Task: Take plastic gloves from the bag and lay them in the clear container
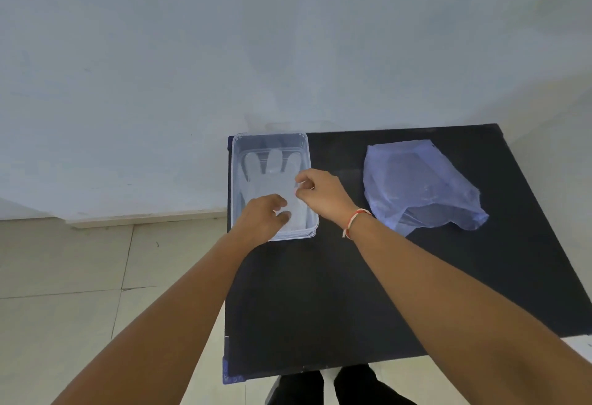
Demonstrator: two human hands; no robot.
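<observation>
A clear rectangular container (237, 161) stands at the far left corner of the black table (352, 292). Inside it lies a thin see-through plastic glove (272, 177), flat, fingers pointing away from me. My left hand (261, 220) rests over the glove's cuff end at the container's near side, fingers curled onto the plastic. My right hand (320, 193) pinches the glove's right edge at the container's right wall. A bluish translucent plastic bag (419, 187) lies crumpled on the table to the right, apart from both hands.
The table's left edge runs right beside the container, with pale floor tiles (80, 276) below and a wall behind. A red and white thread band circles my right wrist (354, 222). Dark-trousered legs show under the table's near edge.
</observation>
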